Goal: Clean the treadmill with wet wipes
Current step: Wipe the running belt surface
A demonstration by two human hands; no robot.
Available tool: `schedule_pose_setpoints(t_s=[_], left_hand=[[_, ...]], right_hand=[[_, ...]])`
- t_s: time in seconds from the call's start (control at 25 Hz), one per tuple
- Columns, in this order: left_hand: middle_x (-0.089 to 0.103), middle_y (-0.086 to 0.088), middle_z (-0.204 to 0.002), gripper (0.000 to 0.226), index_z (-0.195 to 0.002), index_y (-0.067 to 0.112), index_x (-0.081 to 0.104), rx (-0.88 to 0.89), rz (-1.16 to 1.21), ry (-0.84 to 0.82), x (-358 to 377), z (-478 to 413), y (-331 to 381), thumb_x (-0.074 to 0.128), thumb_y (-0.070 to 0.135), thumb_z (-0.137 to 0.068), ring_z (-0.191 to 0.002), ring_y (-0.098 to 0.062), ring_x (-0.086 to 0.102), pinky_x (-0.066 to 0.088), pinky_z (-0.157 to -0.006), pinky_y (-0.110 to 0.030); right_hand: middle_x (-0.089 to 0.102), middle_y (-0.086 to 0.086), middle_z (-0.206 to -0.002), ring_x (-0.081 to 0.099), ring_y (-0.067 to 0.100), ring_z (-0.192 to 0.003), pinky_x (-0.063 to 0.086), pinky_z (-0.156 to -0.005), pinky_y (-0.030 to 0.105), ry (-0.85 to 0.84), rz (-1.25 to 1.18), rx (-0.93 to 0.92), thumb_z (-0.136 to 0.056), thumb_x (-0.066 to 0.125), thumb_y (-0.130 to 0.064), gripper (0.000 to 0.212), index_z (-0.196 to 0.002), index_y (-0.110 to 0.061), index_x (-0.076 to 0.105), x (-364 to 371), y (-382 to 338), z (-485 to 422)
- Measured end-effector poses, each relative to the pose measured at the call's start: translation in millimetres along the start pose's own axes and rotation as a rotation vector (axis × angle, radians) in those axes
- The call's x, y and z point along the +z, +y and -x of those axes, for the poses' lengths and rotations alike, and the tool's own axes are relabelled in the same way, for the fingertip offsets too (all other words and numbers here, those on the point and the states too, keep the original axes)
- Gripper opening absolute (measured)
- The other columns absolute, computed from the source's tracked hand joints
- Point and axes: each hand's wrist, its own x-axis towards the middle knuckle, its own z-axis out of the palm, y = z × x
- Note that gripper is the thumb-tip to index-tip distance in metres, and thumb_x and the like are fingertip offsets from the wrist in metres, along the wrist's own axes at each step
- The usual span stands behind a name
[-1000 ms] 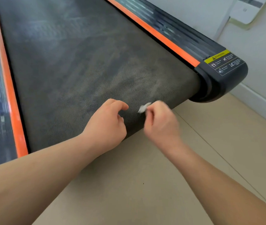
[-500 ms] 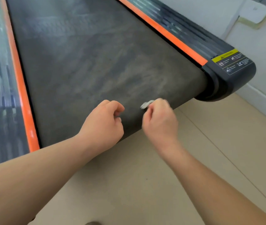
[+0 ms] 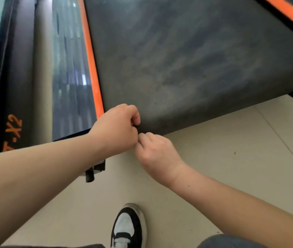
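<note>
Risk sits at the belt edge, 7 o'clock corner: our left hand and right hand, at its 4 o'clock, touch with fingers curled; no wipe shows, so we cannot tell what they grip. A hidden wipe could slip to the floor.

Dark grey smudged treadmill belt runs between bright orange edge stripes; black-and-white sneaker stands on beige tiled floor.
</note>
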Motion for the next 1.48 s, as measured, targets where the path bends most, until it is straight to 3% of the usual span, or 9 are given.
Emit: schedule_pose_setpoints(t_s=[0.2, 0.4, 0.6, 0.68, 0.76, 0.96, 1.24, 1.4, 1.48], left_hand=[[0.055, 0.013, -0.09, 0.033, -0.09, 0.028, 0.063, 0.025, 0.052, 0.03, -3, 15, -27, 0.05, 0.002, -0.074, -0.085, -0.011, 0.056, 0.052, -0.081, -0.036], [0.057, 0.013, -0.093, 0.032, -0.098, 0.026, 0.065, 0.105, 0.068, 0.039, 5, 11, -4, 0.052, 0.003, -0.08, -0.088, -0.011, 0.057, 0.051, -0.083, -0.033], [0.056, 0.015, -0.09, 0.028, -0.099, 0.026, 0.066, 0.265, 0.104, 0.063, 16, -9, 51, 0.057, 0.003, -0.084, -0.082, 0.0, 0.055, 0.039, -0.071, -0.009], [0.056, 0.017, -0.089, 0.028, -0.098, 0.026, 0.066, 0.32, 0.127, 0.058, 21, -16, 74, 0.059, 0.002, -0.084, -0.082, 0.003, 0.055, 0.035, -0.07, -0.005], [0.056, 0.017, -0.088, 0.028, -0.098, 0.025, 0.067, 0.372, 0.139, 0.05, 26, -21, 89, 0.061, 0.003, -0.082, -0.08, 0.002, 0.055, 0.036, -0.07, -0.006], [0.055, 0.016, -0.089, 0.028, -0.098, 0.026, 0.064, 0.435, 0.14, 0.047, 37, -30, 103, 0.059, 0.004, -0.082, -0.079, -0.003, 0.055, 0.04, -0.07, -0.016], [0.056, 0.017, -0.093, 0.028, -0.103, 0.027, 0.064, 0.402, 0.151, 0.04, 35, -28, 98, 0.058, 0.007, -0.083, -0.08, -0.001, 0.054, 0.044, -0.074, -0.021], [0.057, 0.015, -0.094, 0.028, -0.103, 0.024, 0.066, 0.402, 0.133, 0.056, 33, -33, 99, 0.06, 0.006, -0.084, -0.08, -0.005, 0.054, 0.043, -0.074, -0.021], [0.058, 0.016, -0.094, 0.027, -0.103, 0.025, 0.066, 0.404, 0.159, 0.073, 31, -35, 103, 0.06, 0.006, -0.085, -0.081, -0.003, 0.055, 0.042, -0.072, -0.014]], right_hand=[[0.05, 0.005, -0.066, 0.049, 0.026, -0.056, 0.038, -0.048, 0.04, 0.04, 0.043, 0.049, -0.1, 0.055, -0.007, 0.033, -0.069, -0.017, 0.052, -6, 20, 9], [0.052, 0.005, -0.07, 0.054, 0.027, -0.061, 0.04, -0.046, 0.039, -0.059, 0.108, 0.359, -0.095, 0.059, -0.016, 0.027, -0.069, -0.013, 0.054, -35, 88, 52], [0.067, 0.008, -0.081, 0.063, 0.026, -0.075, 0.046, -0.072, 0.03, 0.217, -0.097, 1.166, -0.081, 0.071, -0.012, 0.012, -0.075, -0.018, 0.062, -91, 174, 56], [0.072, 0.006, -0.079, 0.069, 0.025, -0.074, 0.056, -0.077, 0.035, 0.366, -0.264, 1.41, -0.077, 0.071, -0.02, 0.009, -0.073, -0.022, 0.063, -106, 206, 58], [0.074, 0.004, -0.076, 0.075, 0.026, -0.074, 0.063, -0.078, 0.044, 0.562, -0.403, 1.551, -0.072, 0.072, -0.022, 0.006, -0.075, -0.023, 0.066, -120, 228, 57], [0.073, 0.01, -0.084, 0.072, 0.02, -0.065, 0.062, -0.067, 0.029, 0.877, -0.537, 1.662, -0.082, 0.07, 0.0, 0.016, -0.085, -0.015, 0.065, -147, 251, 46], [0.067, 0.012, -0.061, 0.061, 0.024, -0.05, 0.057, -0.059, 0.035, 0.591, -0.474, 1.792, -0.079, 0.073, -0.015, 0.012, -0.073, -0.007, 0.067, -124, 223, 39], [0.068, 0.012, -0.06, 0.063, 0.025, -0.053, 0.057, -0.064, 0.039, 0.189, -0.851, 1.72, -0.083, 0.073, -0.006, 0.013, -0.073, -0.008, 0.063, -66, 123, 40], [0.066, 0.008, -0.057, 0.061, 0.019, -0.048, 0.056, -0.061, 0.039, 0.359, -0.915, 1.769, -0.088, 0.072, -0.007, 0.014, -0.078, -0.007, 0.062, -68, 133, 42]])
